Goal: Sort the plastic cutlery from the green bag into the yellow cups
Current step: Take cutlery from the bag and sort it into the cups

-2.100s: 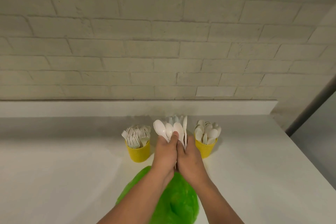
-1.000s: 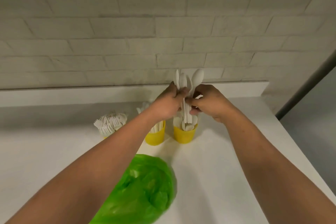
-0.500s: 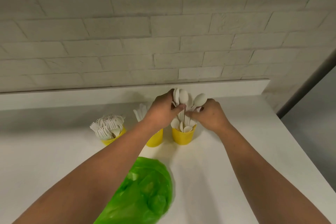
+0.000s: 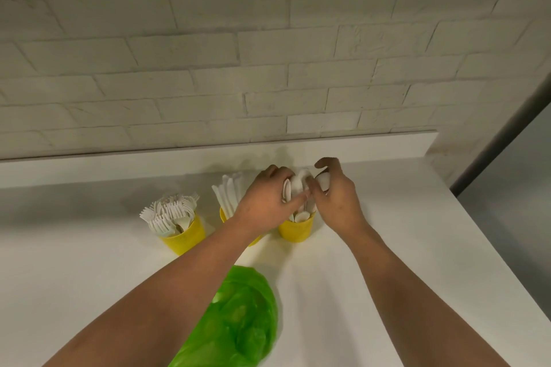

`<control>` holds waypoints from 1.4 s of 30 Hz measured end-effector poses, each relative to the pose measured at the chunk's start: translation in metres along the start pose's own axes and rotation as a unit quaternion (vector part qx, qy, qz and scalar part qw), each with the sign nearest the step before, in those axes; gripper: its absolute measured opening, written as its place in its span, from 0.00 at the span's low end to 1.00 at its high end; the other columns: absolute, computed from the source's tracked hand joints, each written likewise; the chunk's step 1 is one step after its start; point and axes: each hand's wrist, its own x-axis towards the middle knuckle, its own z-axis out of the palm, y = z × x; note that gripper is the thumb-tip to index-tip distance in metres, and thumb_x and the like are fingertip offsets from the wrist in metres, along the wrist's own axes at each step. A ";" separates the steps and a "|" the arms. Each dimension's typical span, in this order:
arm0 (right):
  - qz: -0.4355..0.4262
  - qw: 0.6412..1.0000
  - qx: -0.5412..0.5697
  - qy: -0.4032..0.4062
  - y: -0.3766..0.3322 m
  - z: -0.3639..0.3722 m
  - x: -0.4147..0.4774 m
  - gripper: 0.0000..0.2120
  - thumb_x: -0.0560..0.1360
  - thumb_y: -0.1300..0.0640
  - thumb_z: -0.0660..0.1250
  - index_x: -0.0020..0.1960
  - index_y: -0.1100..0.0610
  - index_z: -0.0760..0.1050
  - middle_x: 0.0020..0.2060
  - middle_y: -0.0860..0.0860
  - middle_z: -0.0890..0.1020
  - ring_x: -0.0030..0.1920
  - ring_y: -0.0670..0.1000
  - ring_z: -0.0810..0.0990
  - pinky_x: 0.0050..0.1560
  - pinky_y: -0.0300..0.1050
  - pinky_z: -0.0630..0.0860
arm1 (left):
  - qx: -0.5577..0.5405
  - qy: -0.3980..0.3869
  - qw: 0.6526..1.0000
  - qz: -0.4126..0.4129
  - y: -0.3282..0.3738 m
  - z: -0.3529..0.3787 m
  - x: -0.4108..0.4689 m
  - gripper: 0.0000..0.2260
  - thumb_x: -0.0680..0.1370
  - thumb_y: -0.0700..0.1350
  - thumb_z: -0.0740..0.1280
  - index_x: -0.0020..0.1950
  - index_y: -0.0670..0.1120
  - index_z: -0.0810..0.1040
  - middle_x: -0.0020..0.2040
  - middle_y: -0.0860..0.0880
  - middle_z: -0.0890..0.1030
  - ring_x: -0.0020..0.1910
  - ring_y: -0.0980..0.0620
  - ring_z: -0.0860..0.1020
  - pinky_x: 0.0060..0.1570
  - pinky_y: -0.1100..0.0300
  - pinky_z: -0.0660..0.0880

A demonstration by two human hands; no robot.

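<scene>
Both hands meet above the right yellow cup (image 4: pixel 295 231), sharing a bunch of white spoons (image 4: pixel 295 188). The left hand (image 4: pixel 267 202) has its fingers curled around the bowls; the right hand (image 4: pixel 337 199) pinches them, index finger lifted. The green bag (image 4: pixel 238 322) lies near on the counter (image 4: pixel 417 247)
</scene>
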 end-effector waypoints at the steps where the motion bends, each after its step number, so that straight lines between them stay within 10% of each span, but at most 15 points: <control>1: -0.021 0.999 -0.041 -0.015 0.002 0.004 0.000 0.10 0.83 0.50 0.63 0.57 0.56 0.74 0.41 0.54 0.82 0.42 0.56 0.79 0.42 0.48 0.72 | 0.017 0.008 1.000 0.008 -0.002 0.003 -0.002 0.19 0.77 0.64 0.63 0.56 0.50 0.77 0.48 0.51 0.78 0.49 0.50 0.76 0.52 0.56 0.73; 6: -0.086 0.972 -0.216 -0.041 0.019 0.024 0.006 0.38 0.83 0.40 0.31 0.55 0.53 0.79 0.46 0.51 0.83 0.48 0.58 0.77 0.51 0.54 0.69 | 0.123 0.010 0.992 0.016 -0.002 0.008 -0.008 0.29 0.85 0.62 0.40 0.60 0.50 0.77 0.56 0.49 0.77 0.57 0.47 0.75 0.60 0.49 0.72; 11: -0.022 0.991 -0.120 -0.050 0.013 0.031 0.007 0.28 0.83 0.42 0.40 0.60 0.47 0.78 0.50 0.47 0.85 0.52 0.57 0.80 0.55 0.56 0.75 | 0.143 0.060 0.988 -0.006 0.010 0.013 -0.011 0.22 0.84 0.48 0.49 0.59 0.42 0.81 0.53 0.42 0.83 0.56 0.41 0.79 0.55 0.45 0.76; 18: 0.032 0.990 -0.104 -0.094 0.006 0.037 0.004 0.24 0.81 0.38 0.47 0.60 0.49 0.75 0.53 0.53 0.84 0.54 0.63 0.80 0.55 0.56 0.77 | 0.171 -0.027 0.983 -0.060 -0.010 0.041 -0.008 0.28 0.82 0.55 0.39 0.71 0.49 0.72 0.66 0.48 0.75 0.62 0.43 0.76 0.61 0.48 0.72; 23: -0.013 0.965 -0.236 -0.111 -0.006 0.024 -0.007 0.28 0.84 0.46 0.49 0.82 0.52 0.54 0.82 0.52 0.57 0.75 0.60 0.64 0.65 0.60 0.72 | 0.135 0.028 0.990 -0.022 0.001 0.029 -0.013 0.26 0.84 0.52 0.47 0.80 0.45 0.64 0.75 0.46 0.73 0.66 0.45 0.74 0.66 0.48 0.72; 29: -0.018 0.967 -0.195 -0.160 0.013 0.020 -0.017 0.38 0.77 0.38 0.36 0.83 0.52 0.52 0.83 0.50 0.55 0.81 0.56 0.56 0.77 0.61 0.61 | 0.127 -0.042 0.991 0.007 -0.006 0.030 -0.020 0.25 0.85 0.55 0.45 0.76 0.51 0.71 0.77 0.50 0.72 0.73 0.49 0.72 0.68 0.47 0.71; 35: 0.019 0.990 -0.060 -0.128 0.005 0.018 -0.022 0.29 0.86 0.51 0.54 0.83 0.56 0.47 0.83 0.50 0.50 0.82 0.50 0.47 0.81 0.46 0.44 | 0.121 -0.071 0.990 0.006 -0.004 0.027 -0.024 0.26 0.84 0.57 0.43 0.79 0.52 0.65 0.81 0.48 0.63 0.78 0.48 0.66 0.72 0.46 0.69; 39: 0.043 0.973 -0.137 -0.183 0.013 0.023 -0.016 0.44 0.77 0.30 0.34 0.84 0.56 0.49 0.84 0.53 0.50 0.83 0.52 0.46 0.82 0.55 0.47 | 0.121 -0.085 0.989 -0.009 0.002 0.026 -0.029 0.30 0.82 0.59 0.39 0.84 0.52 0.53 0.84 0.50 0.54 0.81 0.48 0.59 0.76 0.45 0.63; 42: 0.049 0.968 -0.137 -0.204 0.008 0.021 -0.010 0.39 0.81 0.36 0.35 0.83 0.58 0.51 0.83 0.54 0.51 0.83 0.50 0.44 0.82 0.52 0.44 | 0.134 -0.097 0.986 -0.024 0.003 0.025 -0.032 0.31 0.81 0.61 0.37 0.84 0.54 0.46 0.85 0.53 0.49 0.82 0.48 0.55 0.78 0.45 0.58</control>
